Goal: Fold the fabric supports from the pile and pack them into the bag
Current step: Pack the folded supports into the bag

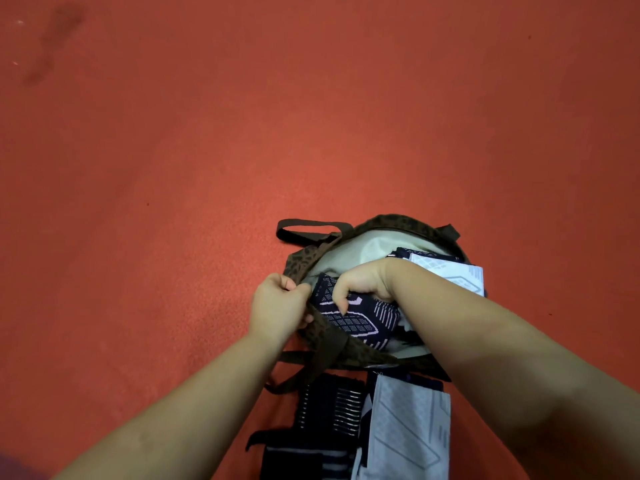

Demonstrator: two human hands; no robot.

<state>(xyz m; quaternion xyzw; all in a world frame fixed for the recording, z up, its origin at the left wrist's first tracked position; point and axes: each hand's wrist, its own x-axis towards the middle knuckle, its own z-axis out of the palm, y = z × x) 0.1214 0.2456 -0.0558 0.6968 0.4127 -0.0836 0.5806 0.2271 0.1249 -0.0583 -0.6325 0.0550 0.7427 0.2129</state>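
Left hand (277,304) has its fingers clamped on the rim of the brown patterned bag (398,221), holding it open on the red floor (173,168). Right hand (360,284), fingers curled round a folded navy support (360,320), is inside the bag. The pile (363,427) lies just beside it.

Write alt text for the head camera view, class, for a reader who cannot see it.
A person's right hand pushes a folded dark patterned fabric support into an open brown bag on a red floor, while the left hand grips the bag's near rim to hold it open. More supports lie in a pile just below the bag, nearer the person.
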